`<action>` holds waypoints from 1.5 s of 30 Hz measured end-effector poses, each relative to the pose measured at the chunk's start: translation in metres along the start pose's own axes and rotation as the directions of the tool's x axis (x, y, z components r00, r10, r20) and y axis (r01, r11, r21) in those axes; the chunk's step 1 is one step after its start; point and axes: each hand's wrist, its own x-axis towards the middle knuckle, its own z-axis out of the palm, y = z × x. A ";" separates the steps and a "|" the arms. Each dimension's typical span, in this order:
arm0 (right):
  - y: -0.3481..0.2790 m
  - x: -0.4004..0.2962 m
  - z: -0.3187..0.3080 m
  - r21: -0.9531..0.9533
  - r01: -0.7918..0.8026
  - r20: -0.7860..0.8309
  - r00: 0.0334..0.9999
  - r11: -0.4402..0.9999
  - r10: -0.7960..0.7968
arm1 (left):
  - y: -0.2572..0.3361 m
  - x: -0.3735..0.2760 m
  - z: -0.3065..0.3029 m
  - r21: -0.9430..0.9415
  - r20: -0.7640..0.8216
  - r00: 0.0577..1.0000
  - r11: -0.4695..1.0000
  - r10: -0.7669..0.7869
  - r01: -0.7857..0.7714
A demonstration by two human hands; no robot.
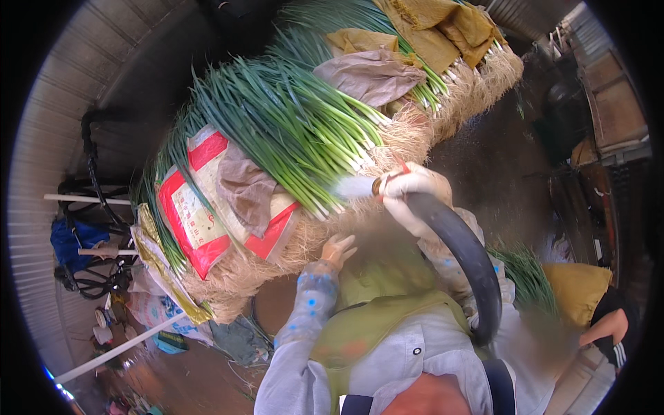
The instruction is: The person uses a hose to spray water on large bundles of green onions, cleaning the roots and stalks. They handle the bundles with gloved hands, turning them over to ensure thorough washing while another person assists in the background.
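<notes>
My right hand [412, 192], in a pale glove, grips the nozzle end of a thick black hose [461, 254]. White spray [353, 187] leaves the brass-coloured nozzle [377, 187] towards the white ends of a large pile of green onions [290, 119]. The onions' leaves point to the upper left and their tan, stringy roots [244, 275] face me. At the near edge of the roots my left hand [337, 250] rests with its fingers apart, holding nothing visible. A red-and-white printed sack [202, 207] and a brown cloth [246, 187] lie over part of the onions.
More onions with tan cloths [430, 26] and a greyish cloth [368, 78] lie beyond. White poles [122, 347] and a black tubular frame [93, 233] stand left. At right are more green leaves [526, 275], a yellow sack [576, 290] and another person's arm [607, 327].
</notes>
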 end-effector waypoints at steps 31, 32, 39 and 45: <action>0.058 -0.033 -0.020 0.223 0.043 -0.207 0.978 0.974 0.004 | 0.163 0.037 0.098 0.815 0.231 0.838 0.371 0.495 -0.444; 0.046 -0.040 -0.036 0.179 0.074 -0.238 0.971 0.981 -0.030 | 0.167 0.041 0.110 0.805 0.230 0.843 0.392 0.485 -0.445; 0.028 -0.071 -0.077 0.062 0.193 -0.356 0.921 0.979 -0.159 | 0.191 0.047 0.133 0.762 0.205 0.848 0.464 0.489 -0.452; 0.021 -0.026 -0.089 -0.007 0.266 -0.378 0.891 0.964 -0.249 | 0.174 0.048 0.132 0.689 0.154 0.861 0.572 0.484 -0.445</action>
